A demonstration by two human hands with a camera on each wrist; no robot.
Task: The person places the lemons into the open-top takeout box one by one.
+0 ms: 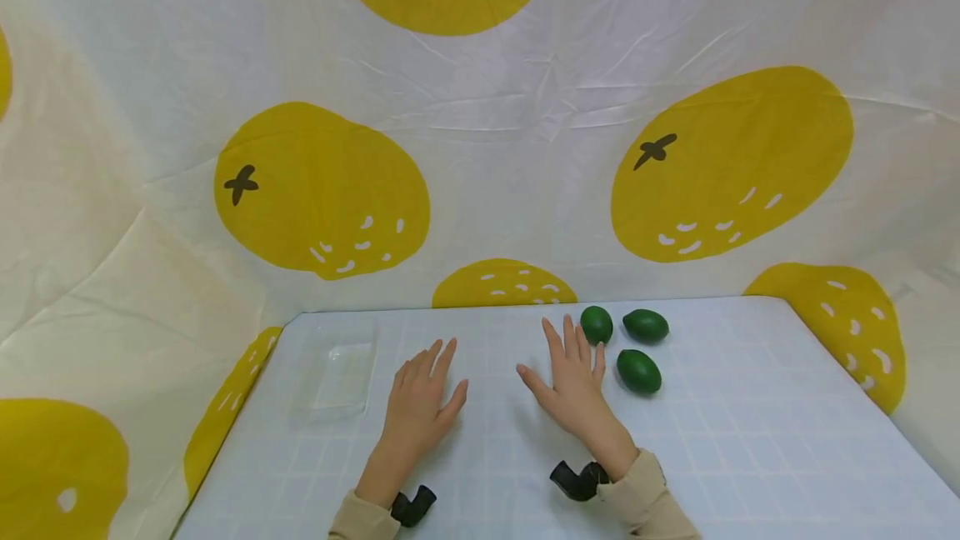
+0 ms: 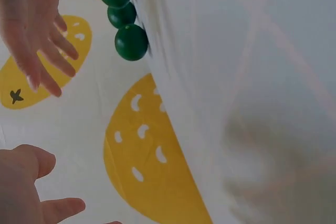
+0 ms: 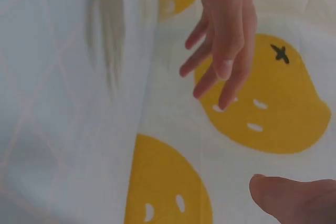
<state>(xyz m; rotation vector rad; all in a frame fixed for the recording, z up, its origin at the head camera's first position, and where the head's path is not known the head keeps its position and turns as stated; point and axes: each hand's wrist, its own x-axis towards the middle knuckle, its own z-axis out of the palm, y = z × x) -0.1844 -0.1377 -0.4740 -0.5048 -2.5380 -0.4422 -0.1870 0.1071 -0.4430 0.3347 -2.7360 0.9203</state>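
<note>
My left hand [image 1: 417, 403] is held over the table left of the middle, its fingers stretched out and nothing in its grasp. To the right, my right hand [image 1: 574, 390] hovers with spread fingers and is likewise bare. Beyond and beside the right fingers lie three green limes: one lime [image 1: 597, 325] just behind the fingertips, another lime [image 1: 646, 326] at the back, and a nearer lime [image 1: 639, 372]. The left wrist view shows a lime [image 2: 131, 42] in a row with the others. A transparent shallow container [image 1: 341, 382] sits left of my left hand.
A pale checked cloth covers the table [image 1: 750, 440]. A white curtain printed with yellow fruit [image 1: 322, 190] hangs along the back and sides, meeting the table's far edge. Each wrist carries a black camera mount, such as the right mount [image 1: 577, 482].
</note>
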